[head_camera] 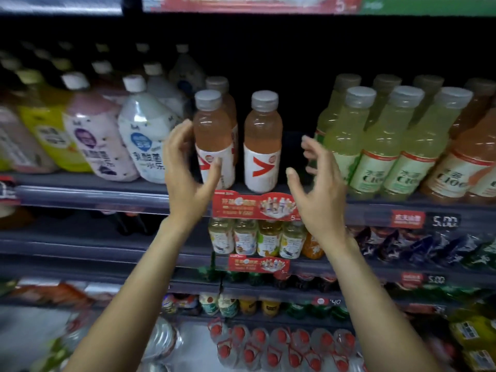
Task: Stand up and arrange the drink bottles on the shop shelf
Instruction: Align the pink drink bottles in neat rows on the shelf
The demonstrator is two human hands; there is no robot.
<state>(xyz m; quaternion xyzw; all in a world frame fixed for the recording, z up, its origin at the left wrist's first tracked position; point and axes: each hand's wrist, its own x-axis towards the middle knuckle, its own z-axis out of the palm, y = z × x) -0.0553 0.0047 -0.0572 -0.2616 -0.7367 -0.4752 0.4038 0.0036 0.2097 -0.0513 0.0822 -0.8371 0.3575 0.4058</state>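
Note:
Two pink drink bottles with grey caps and white labels bearing a red mark stand upright on the grey shelf (88,196). The left pink bottle (213,127) has another like it behind it. The right pink bottle (263,135) stands alone, with a dark gap to its right. My left hand (185,170) is open and curls around the left bottle's left side, thumb in front of its label; contact is unclear. My right hand (319,183) is open in the gap to the right of the right bottle, fingers spread, holding nothing.
Leaning white, pink and yellow bottles (145,135) crowd the shelf to the left. Pale green bottles (375,146) and orange ones stand in rows to the right. A red price tag (255,206) hangs on the shelf edge. Lower shelves hold small bottles, packets and red-capped water.

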